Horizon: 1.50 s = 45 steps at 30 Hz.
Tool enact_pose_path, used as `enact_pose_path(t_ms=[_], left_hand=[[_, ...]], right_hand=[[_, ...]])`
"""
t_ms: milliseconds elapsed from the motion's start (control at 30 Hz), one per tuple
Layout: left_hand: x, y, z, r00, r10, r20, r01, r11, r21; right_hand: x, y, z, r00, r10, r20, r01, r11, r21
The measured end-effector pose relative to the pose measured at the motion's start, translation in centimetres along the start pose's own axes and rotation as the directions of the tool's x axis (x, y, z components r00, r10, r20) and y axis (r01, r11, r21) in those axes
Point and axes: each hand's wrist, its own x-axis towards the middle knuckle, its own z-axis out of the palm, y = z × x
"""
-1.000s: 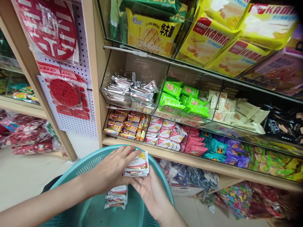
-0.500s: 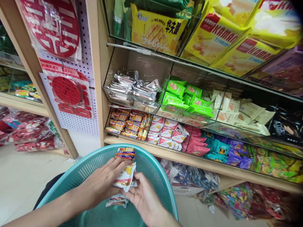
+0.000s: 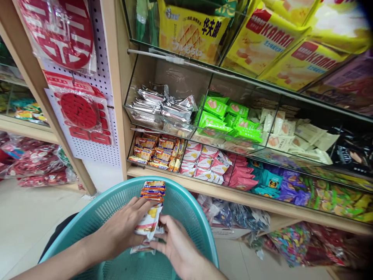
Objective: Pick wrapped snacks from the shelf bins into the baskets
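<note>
White-pink packets point(image 3: 149, 223), apparently stacked, in basket point(image 3: 186, 198)

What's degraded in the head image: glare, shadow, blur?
Head view: glare washes out the upper-right yellow packs; highlights streak the silver packets; black packets sit in shadow; right-hand corners fall dark, lower right looks smeared; left hand and right hand read clearly.

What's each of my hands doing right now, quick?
Left hand: closed on the white snack packets.
Right hand: gripping those same packets from the right.

bright, even indoor light | glare on plastic wrappers | soft blur | dark right-hand corners
</note>
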Motion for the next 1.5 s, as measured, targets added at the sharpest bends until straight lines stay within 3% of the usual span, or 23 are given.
enact_pose_path(t_ms=[233, 467, 800, 1100, 1367, 1500], left_hand=[[-0.1, -2.4, -1.4, 0.994, -0.051, -0.094, 0.058, 0.996, 0.068], [1.0, -1.2, -0.1, 0.994, -0.078, 0.075, 0.074, 0.996, 0.049], [2.5, -1.5, 2.2, 0.995, -0.079, 0.062, 0.069, 0.986, 0.153], [2.2, -1.1, 2.6, 0.992, -0.119, 0.048, 0.103, 0.961, 0.255], [2.4, 0.5, 1.7, 0.967, -0.247, 0.068, 0.208, 0.912, 0.352], [2.1, 0.0, 2.0, 0.970, -0.241, 0.042, 0.210, 0.909, 0.361]], right_hand=[[-0.4, -2.1, -2.3, 0.979, -0.120, -0.167, 0.064, 0.949, -0.307], [0.1, -1.8, -3.0, 0.977, -0.096, -0.189, 0.025, 0.938, -0.346], [0.3, -1.4, -2.1, 0.995, -0.044, -0.092, 0.004, 0.917, -0.399], [0.1, -1.2, -1.8, 0.996, -0.065, -0.067, 0.033, 0.914, -0.404], [-0.8, -1.2, -1.4, 0.999, -0.048, -0.020, 0.036, 0.913, -0.406], [-1.1, -0.9, -1.2, 1.000, -0.023, -0.004, 0.019, 0.918, -0.397]])
